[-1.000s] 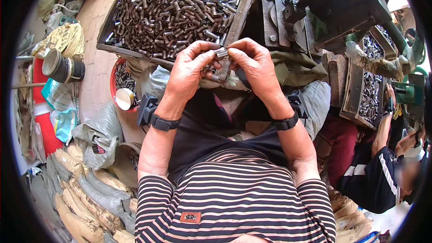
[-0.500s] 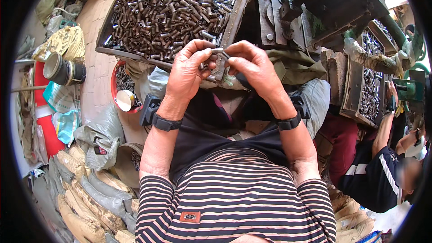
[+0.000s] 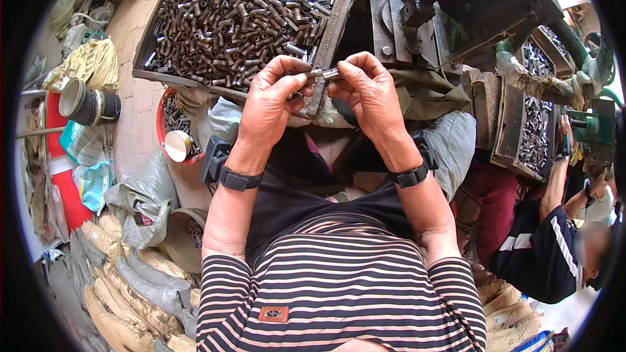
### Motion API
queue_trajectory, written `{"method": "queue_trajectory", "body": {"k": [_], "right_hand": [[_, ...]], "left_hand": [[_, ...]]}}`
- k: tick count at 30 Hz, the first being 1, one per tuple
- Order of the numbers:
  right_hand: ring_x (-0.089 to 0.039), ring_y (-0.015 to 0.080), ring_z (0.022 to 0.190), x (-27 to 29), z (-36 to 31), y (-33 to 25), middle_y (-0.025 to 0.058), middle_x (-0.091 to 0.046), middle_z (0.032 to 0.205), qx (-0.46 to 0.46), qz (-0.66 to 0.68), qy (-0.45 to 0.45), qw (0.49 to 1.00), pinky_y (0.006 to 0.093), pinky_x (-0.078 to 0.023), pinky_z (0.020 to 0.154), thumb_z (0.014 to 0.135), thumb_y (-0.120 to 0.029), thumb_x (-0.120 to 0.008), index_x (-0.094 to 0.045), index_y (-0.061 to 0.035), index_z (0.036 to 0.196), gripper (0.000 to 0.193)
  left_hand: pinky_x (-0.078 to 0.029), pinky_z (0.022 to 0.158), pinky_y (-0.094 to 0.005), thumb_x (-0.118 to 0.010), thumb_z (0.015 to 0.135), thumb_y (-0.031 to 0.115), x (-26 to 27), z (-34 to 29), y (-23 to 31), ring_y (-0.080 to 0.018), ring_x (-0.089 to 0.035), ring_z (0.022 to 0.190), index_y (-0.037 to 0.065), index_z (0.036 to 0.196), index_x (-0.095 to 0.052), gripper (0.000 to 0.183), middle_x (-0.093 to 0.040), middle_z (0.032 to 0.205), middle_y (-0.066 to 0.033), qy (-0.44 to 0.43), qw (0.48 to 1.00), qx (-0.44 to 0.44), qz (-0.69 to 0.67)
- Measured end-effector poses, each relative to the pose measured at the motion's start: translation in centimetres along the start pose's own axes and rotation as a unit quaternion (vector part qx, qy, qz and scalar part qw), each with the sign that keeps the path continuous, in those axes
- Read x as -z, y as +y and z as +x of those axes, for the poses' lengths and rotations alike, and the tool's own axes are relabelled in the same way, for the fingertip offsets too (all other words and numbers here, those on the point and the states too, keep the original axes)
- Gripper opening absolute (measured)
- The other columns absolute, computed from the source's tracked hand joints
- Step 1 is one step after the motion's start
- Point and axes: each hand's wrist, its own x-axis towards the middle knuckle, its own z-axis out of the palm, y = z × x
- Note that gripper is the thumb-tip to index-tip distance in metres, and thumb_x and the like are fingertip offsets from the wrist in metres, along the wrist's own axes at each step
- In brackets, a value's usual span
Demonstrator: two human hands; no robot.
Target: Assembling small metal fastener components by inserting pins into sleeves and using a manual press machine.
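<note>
In front of the tray's near corner, my left hand [image 3: 274, 94] pinches a short, dull metal tube [image 3: 315, 73] between thumb and forefinger. Its other fingers curl beneath, and whatever lies in them is mostly hidden. Facing it, my right hand [image 3: 368, 94] has thumb and forefinger closed on a shiny metal tube [image 3: 330, 73]. The two tubes meet end to end, nearly in line; whether one sits inside the other I cannot tell. Beyond my hands is a wooden-edged tray [image 3: 334, 23] heaped with similar small metal tubes [image 3: 238, 19], some brown, some bright.
A dark metal machine [image 3: 486, 3] stands at the far right. A red basin [image 3: 161, 132] of metal pieces and a white cup [image 3: 177, 146] are on the left, above several sacks [image 3: 120, 296]. At the right, a co-worker [image 3: 538, 257] reaches beside a box [image 3: 508, 127] of parts.
The right-hand tube has swung from slanting down to lying level against the left-hand one. My right wrist has turned and its fingers have shifted. My left hand has barely moved.
</note>
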Motion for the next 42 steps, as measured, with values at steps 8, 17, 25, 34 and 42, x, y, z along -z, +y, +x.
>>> {"method": "queue_trajectory", "body": {"k": [8, 17, 25, 34, 42], "right_hand": [[-0.067, 0.0217, 0.077, 0.0, -0.3, 1.1, 0.0107, -0.064, 0.088, -0.011, 0.1, 0.012, 0.995, 0.0347, -0.058, 0.073, 0.089, -0.006, -0.062, -0.053, -0.0024, 0.093, 0.01], [-0.067, 0.0188, 0.075, -0.4, -0.6, 1.3, 0.0087, -0.064, 0.084, -0.033, 0.118, -0.001, 0.992, 0.0324, -0.057, 0.071, 0.09, -0.008, -0.062, -0.054, -0.0039, 0.093, 0.009], [-0.061, 0.0134, 0.063, 1.1, -0.6, 0.8, 0.0053, -0.061, 0.075, -0.064, 0.063, -0.136, 0.987, 0.0258, -0.051, 0.058, 0.088, -0.008, -0.065, -0.054, -0.0034, 0.089, 0.012], [-0.057, 0.0091, 0.062, -0.7, -0.7, -0.1, 0.004, -0.06, 0.072, -0.015, -0.043, -0.116, 0.992, 0.0223, -0.046, 0.056, 0.087, -0.009, -0.066, -0.054, -0.0033, 0.086, 0.014], [-0.057, 0.0115, 0.059, 0.2, -0.2, -1.9, 0.005, -0.059, 0.069, -0.161, 0.017, -0.211, 0.964, 0.0235, -0.046, 0.055, 0.085, -0.006, -0.067, -0.054, -0.0029, 0.084, 0.013]], "left_hand": [[-0.042, 0.054, -0.0172, -0.057, 0.089, 0.006, 0.0, 0.0, -0.3, -0.0057, -0.059, 0.072, 0.007, 0.099, -0.06, 0.01, -0.064, 0.086, 0.0002, 0.011, 1.0, -0.02, -0.013], [-0.037, 0.051, -0.0157, -0.059, 0.088, 0.006, 0.3, -0.3, 0.2, -0.0004, -0.049, 0.061, 0.006, 0.1, -0.062, 0.012, -0.06, 0.077, 0.0021, 0.004, 0.991, -0.067, 0.117], [-0.037, 0.05, -0.0158, -0.063, 0.087, 0.009, 0.7, -1.2, 0.9, -0.0036, -0.05, 0.063, 0.003, 0.115, -0.054, 0.03, -0.057, 0.08, -0.0006, -0.095, 0.994, 0.015, 0.058], [-0.036, 0.049, -0.0162, -0.06, 0.09, 0.008, 0.8, -1.3, 0.4, -0.0015, -0.045, 0.057, 0.002, 0.111, -0.061, 0.022, -0.058, 0.077, 0.0018, -0.06, 0.998, -0.007, -0.006], [-0.035, 0.048, -0.0179, -0.06, 0.087, 0.004, 0.6, -1.6, 3.0, -0.0028, -0.045, 0.056, 0.0, 0.104, -0.065, 0.018, -0.056, 0.073, 0.0022, -0.128, 0.978, -0.012, 0.166]]}}
